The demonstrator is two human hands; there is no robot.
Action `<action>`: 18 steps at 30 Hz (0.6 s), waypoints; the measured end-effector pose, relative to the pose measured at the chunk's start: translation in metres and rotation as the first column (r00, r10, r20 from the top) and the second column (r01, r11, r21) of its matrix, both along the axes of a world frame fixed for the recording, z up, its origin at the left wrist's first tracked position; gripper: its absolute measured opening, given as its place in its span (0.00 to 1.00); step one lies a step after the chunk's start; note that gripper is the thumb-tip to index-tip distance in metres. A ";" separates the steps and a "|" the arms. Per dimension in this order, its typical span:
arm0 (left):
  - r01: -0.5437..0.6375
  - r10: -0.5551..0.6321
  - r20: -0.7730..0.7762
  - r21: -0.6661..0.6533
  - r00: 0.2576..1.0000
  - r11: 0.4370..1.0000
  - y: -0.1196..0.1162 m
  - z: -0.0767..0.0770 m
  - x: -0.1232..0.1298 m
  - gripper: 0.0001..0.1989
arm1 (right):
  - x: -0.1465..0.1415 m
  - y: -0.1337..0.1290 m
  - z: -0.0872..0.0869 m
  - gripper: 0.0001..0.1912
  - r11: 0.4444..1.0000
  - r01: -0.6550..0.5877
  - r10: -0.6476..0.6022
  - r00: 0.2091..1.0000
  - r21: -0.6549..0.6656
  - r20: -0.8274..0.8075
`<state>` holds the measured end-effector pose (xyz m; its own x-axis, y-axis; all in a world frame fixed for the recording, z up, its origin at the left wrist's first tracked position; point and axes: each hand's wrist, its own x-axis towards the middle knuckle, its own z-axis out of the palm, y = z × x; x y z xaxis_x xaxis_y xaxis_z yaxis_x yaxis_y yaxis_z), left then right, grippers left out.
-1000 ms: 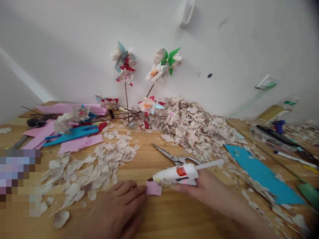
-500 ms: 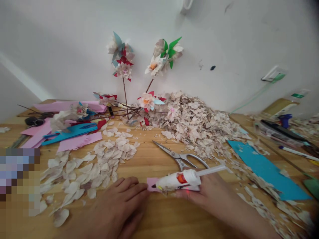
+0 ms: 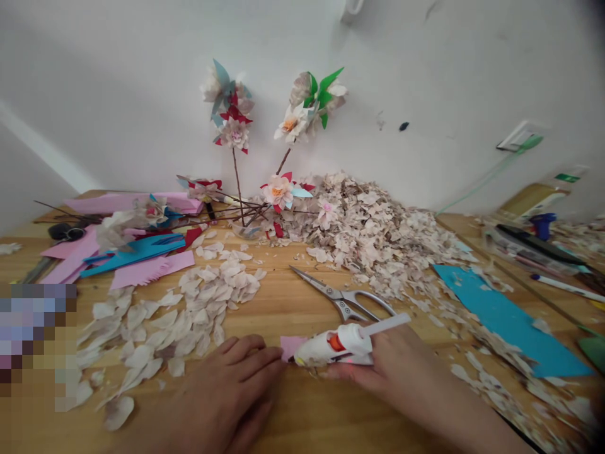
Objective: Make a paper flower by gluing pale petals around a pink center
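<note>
My right hand is wrapped round a white hot glue gun with an orange-red part and a pale glue stick jutting from its back. Its dark nozzle points left, at the lower edge of a small piece of pink paper. My left hand rests on the wooden table with its fingers bent together, its fingertips at the paper's left end. The rest of that paper is hidden by my fingers. Just beyond the glue gun lies a pair of metal scissors, blades pointing away to the left.
Loose pale petals spread at the left, and a large petal heap sits against the wall. Handmade flowers on twigs stand at the back. Blue paper lies right; pink sheets and a blue cut piece lie left.
The glue gun has moved slightly left and towards me, its nozzle shifting down to the pink paper's lower edge. My left hand has hardly moved.
</note>
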<state>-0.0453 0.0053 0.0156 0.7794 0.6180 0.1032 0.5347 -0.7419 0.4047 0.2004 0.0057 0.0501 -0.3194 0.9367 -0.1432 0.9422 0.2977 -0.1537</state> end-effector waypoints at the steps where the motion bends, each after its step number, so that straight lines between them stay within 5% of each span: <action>1: 0.000 0.000 0.009 0.005 1.000 1.000 0.000 0.000 0.000 0.25 | 0.000 0.000 -0.001 0.20 1.000 0.007 -0.007 1.000 -0.004 0.006; 18: 0.002 -0.001 0.007 -0.032 1.000 0.999 0.001 0.005 0.003 0.27 | -0.003 0.010 -0.006 0.25 0.995 0.037 -0.049 0.990 0.093 0.134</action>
<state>-0.0423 0.0063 0.0207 0.7796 0.6198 0.0891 0.5306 -0.7295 0.4316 0.1970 0.0159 0.0443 -0.2621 0.9602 -0.0966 0.9646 0.2636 0.0026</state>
